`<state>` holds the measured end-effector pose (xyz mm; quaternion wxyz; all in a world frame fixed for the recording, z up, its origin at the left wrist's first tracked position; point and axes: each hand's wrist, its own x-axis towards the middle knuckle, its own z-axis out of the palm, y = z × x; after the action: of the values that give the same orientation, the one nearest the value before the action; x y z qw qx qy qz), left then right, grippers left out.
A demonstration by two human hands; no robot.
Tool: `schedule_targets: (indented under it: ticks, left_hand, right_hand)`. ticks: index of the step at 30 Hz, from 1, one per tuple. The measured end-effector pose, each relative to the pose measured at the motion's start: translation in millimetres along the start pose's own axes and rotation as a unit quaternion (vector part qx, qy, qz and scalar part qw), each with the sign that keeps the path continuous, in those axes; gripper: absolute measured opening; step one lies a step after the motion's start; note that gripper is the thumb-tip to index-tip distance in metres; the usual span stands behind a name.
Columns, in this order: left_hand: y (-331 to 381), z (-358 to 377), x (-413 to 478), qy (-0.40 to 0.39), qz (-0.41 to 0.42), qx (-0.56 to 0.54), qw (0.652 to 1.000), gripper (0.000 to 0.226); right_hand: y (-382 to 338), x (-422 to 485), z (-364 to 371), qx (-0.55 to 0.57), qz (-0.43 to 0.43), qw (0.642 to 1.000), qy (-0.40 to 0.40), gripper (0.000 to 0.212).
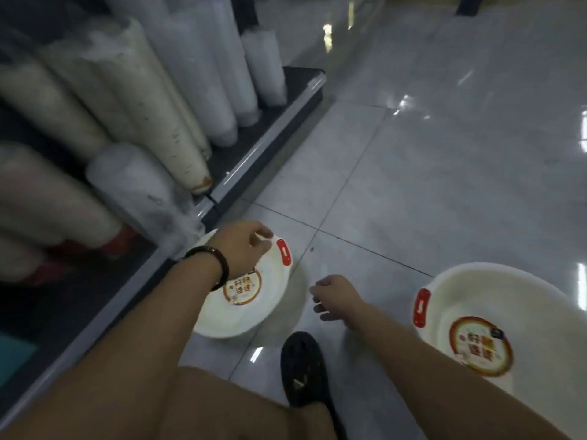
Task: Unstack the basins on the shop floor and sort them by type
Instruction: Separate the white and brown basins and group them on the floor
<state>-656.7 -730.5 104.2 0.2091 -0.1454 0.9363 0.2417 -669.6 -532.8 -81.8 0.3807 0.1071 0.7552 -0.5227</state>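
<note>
left hand (242,249) grips white basin (241,325) rim | right hand (333,295) loose, empty | second basin (495,290) right

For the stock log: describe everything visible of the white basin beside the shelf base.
The basin is round, white and looks like glossy plastic. A red handle tab sits on its far rim, and a round red-and-gold sticker lies on its inner bottom. It sits open side up on the tiled floor beside the shelf base. The left hand grips its rim by the tab.
</note>
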Motion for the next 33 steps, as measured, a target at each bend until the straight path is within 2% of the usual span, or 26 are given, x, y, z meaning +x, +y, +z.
schedule_targets:
  ticks: [2, 3, 5, 6, 10, 15, 18, 20, 22, 25, 27, 30, 32, 33]
  left_hand:
    - [-26, -19, 4, 0.069, -0.043, -0.164, 0.983, 0.026]
    - [-34, -27, 9, 0.116, -0.052, -0.207, 0.97, 0.024]
    - [-48, -34, 19, 0.182, -0.063, -0.228, 0.955, 0.019]
    - [-51, -34, 22, 0.176, -0.072, -0.219, 0.957, 0.02]
    - [-55, -25, 30, 0.031, -0.13, -0.186, 0.973, 0.028]
    - [-50, -24, 42, 0.027, -0.132, -0.155, 0.979, 0.035]
    - [-50, -21, 43, 0.022, -0.138, -0.148, 0.979, 0.038]
    - [-50, -20, 42, 0.011, -0.144, -0.134, 0.98, 0.044]
    - [-49, -18, 41, 0.001, -0.156, -0.111, 0.982, 0.053]
    - [-42, -13, 37, 0.003, -0.193, -0.104, 0.976, 0.072]
    - [-34, -5, 32, 0.036, -0.223, -0.142, 0.964, 0.079]
    - [-12, 9, 23, 0.043, -0.225, -0.248, 0.941, 0.064]
    - [19, 19, 21, 0.038, -0.178, -0.312, 0.933, 0.045]
    - [37, 23, 19, 0.048, -0.151, -0.328, 0.931, 0.045]
  right_hand:
    - [-7, 19, 35, 0.031, 0.038, 0.999, -0.007, 0.031]
    - [-10, 28, 49, 0.052, 0.06, 0.997, -0.01, 0.043]
    - [-12, 45, 74, 0.102, 0.089, 0.991, -0.022, 0.066]
    - [-12, 53, 84, 0.117, 0.098, 0.988, -0.024, 0.071]
    - [-8, 78, 101, 0.182, 0.141, 0.973, -0.023, 0.054]
    - [-14, 84, 117, 0.239, 0.162, 0.956, -0.053, 0.039]
    - [-30, 76, 112, 0.225, 0.109, 0.968, 0.004, 0.031]
    - [-41, 56, 90, 0.195, 0.06, 0.978, 0.05, 0.02]
    - [-49, 31, 56, 0.192, 0.014, 0.979, 0.062, 0.016]
    - [-57, -11, -10, 0.218, -0.033, 0.971, 0.091, 0.018]
    - [-57, -40, -58, 0.264, -0.051, 0.956, 0.112, 0.021]
    - [-48, -89, -123, 0.326, -0.077, 0.932, 0.139, 0.022]
    - [-36, -119, -160, 0.342, -0.093, 0.922, 0.159, 0.022]
    - [-28, -134, -176, 0.339, -0.095, 0.92, 0.175, 0.023]
